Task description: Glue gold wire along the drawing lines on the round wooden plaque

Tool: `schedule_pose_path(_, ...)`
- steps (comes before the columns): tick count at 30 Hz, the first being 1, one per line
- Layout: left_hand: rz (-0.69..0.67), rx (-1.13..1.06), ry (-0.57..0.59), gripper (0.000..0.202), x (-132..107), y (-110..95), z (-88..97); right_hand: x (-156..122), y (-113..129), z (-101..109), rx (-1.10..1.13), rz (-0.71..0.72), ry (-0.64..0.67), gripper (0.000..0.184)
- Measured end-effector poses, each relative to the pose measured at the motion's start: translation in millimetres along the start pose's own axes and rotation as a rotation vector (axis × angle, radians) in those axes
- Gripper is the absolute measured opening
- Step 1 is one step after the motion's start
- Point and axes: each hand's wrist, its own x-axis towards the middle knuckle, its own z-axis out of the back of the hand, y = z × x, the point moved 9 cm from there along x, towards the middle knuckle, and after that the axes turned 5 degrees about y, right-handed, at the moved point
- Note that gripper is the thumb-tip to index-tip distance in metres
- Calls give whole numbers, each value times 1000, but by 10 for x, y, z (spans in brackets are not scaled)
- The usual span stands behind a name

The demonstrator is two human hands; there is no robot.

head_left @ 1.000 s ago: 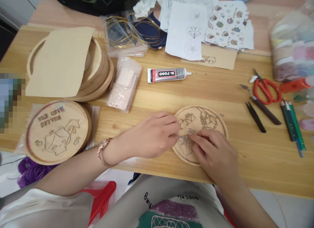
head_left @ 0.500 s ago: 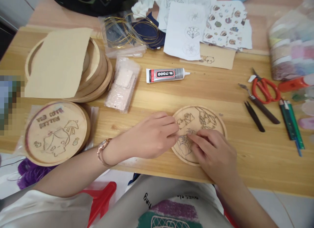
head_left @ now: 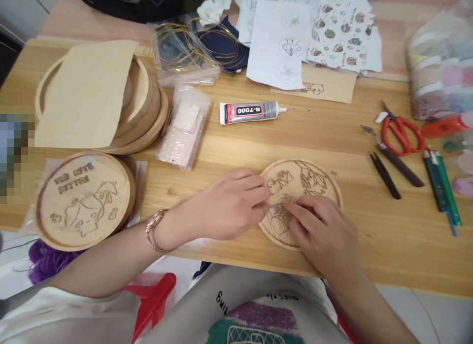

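A round wooden plate (head_left: 295,186) with a raised rim lies near the table's front edge, its face covered in outlined figures. My left hand (head_left: 234,206) is closed at the plate's left rim, fingers curled in a pinch. Whatever it may hold is hidden behind the fingers. From the right, my right hand (head_left: 325,230) reaches over the plate, fingers drawn together, with the index fingertip at a leaf-like part of the drawing. Anything between its fingers is too small or hidden to make out.
A glue tube (head_left: 251,112) lies behind the plate. To the right are black tweezers (head_left: 385,175), a dark-handled spatula (head_left: 401,165), red-handled pliers (head_left: 402,135) and pencils (head_left: 436,181). A second drawn plate (head_left: 84,206) and stacked wooden rounds (head_left: 142,110) stand left. Bagged gold wire (head_left: 177,48) lies behind.
The view has shifted very slightly. Both hands hold nearly the same position at the plate.
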Motion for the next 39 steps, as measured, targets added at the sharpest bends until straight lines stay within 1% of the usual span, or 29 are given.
schedule_pose_path(8,0,-24,-3,29,2,3,0,-16,-2,-2,-1,1,-13,15)
schedule_pose_path(18,20,-21,33,28,4,13,-13,-14,3,-7,-4,9,-10,15)
schedule_pose_path(24,22,-21,36,28,3,15,-19,-5,16,9,-12,16,-14,19)
schedule_pose_path(28,26,-24,36,29,3,17,-19,18,32,27,-2,22,-21,16)
schedule_pose_path(39,28,-25,25,28,2,22,-26,42,46,50,-61,2,-27,18)
